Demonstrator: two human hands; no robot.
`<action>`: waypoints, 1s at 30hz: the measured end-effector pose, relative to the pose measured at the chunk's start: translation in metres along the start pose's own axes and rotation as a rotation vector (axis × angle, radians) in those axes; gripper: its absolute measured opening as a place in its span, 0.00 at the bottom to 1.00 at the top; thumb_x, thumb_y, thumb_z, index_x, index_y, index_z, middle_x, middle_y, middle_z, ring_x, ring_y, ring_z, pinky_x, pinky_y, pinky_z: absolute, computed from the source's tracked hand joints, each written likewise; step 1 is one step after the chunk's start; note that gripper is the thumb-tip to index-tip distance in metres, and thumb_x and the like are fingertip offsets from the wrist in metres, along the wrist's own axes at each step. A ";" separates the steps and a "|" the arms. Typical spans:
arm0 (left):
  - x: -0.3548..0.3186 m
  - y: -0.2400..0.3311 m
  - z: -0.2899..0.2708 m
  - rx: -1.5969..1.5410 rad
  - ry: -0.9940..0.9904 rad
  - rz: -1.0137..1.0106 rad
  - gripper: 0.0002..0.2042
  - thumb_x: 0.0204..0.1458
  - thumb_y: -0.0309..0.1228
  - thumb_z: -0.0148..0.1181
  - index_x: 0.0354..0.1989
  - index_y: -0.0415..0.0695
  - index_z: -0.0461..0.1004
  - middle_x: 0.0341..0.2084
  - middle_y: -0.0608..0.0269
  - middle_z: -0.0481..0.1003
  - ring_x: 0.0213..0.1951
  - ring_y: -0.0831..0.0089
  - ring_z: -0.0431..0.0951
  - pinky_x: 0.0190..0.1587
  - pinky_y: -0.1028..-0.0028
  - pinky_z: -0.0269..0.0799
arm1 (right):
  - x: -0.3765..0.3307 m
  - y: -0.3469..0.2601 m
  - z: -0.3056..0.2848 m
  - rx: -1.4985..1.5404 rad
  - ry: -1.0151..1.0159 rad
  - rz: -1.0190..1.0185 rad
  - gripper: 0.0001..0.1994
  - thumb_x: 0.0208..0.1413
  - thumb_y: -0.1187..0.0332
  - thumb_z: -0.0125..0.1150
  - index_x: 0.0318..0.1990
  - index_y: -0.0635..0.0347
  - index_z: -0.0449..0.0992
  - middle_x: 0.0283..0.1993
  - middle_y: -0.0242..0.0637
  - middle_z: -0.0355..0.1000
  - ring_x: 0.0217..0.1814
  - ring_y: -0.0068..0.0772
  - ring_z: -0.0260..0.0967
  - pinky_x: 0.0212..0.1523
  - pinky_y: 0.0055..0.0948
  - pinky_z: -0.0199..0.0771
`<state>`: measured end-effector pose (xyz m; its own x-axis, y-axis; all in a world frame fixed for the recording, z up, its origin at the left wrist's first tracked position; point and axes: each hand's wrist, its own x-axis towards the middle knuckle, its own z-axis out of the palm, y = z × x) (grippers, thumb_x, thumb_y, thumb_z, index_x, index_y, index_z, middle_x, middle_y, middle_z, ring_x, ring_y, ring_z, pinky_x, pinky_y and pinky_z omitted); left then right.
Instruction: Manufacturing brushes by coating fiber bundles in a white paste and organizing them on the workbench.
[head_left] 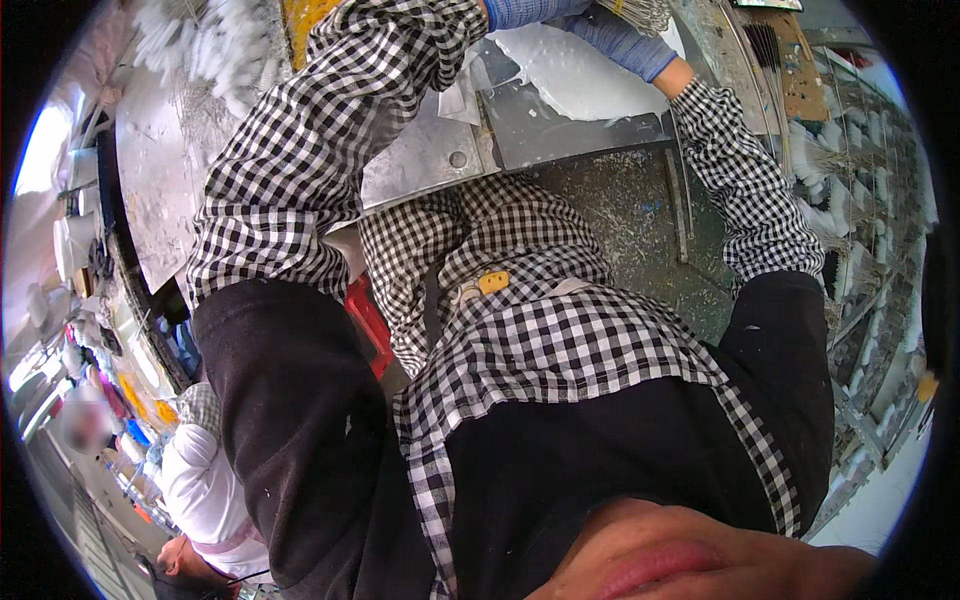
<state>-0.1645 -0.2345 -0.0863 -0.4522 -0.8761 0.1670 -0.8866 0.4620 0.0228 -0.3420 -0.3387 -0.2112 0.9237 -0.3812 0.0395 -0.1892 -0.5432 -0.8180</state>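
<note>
Sheet [575,70]: white, thin and limp-looking, at twelve o'clock on the steel bench [430,155].

Head view: I judge the sheet light, floppy and easily torn, best taken by an edge. My right hand [625,45], in a blue glove, reaches onto it at one o'clock; my left hand [520,10] is cut off by the rim. I cannot tell how far either is open. Both checked sleeves [300,170] stretch up, forearms nearly straight.

Head view, single: I am looking steeply down my own chest from my head, very near my checked apron [560,330]; my sleeves are reaching up-frame toward the metal workbench [430,155] at the top edge.
</note>
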 end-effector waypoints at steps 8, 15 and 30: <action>0.001 -0.002 0.001 -0.054 -0.008 0.004 0.11 0.52 0.30 0.66 0.44 0.46 0.77 0.36 0.47 0.81 0.42 0.48 0.83 0.42 0.55 0.79 | -0.002 0.015 -0.001 -0.265 0.010 -0.035 0.21 0.69 0.58 0.54 0.64 0.55 0.72 0.66 0.44 0.70 0.67 0.41 0.67 0.70 0.40 0.64; -0.002 -0.024 0.011 -0.163 0.063 -0.093 0.12 0.54 0.28 0.65 0.46 0.42 0.74 0.36 0.48 0.80 0.41 0.49 0.82 0.43 0.56 0.78 | 0.003 -0.041 -0.007 -0.045 0.089 -0.119 0.20 0.63 0.61 0.64 0.60 0.56 0.75 0.56 0.44 0.76 0.59 0.40 0.72 0.63 0.39 0.71; -0.037 -0.089 0.006 -1.314 0.504 -0.510 0.10 0.65 0.31 0.58 0.52 0.43 0.72 0.36 0.66 0.79 0.35 0.78 0.78 0.40 0.77 0.76 | 0.013 -0.173 -0.019 -0.404 0.258 -0.388 0.11 0.60 0.63 0.64 0.43 0.61 0.83 0.41 0.44 0.81 0.44 0.45 0.79 0.47 0.38 0.78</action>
<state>-0.0697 -0.2440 -0.1008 0.1935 -0.9652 0.1760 -0.0931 0.1605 0.9826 -0.3038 -0.2640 -0.0577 0.8496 -0.2403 0.4695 -0.0136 -0.8999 -0.4359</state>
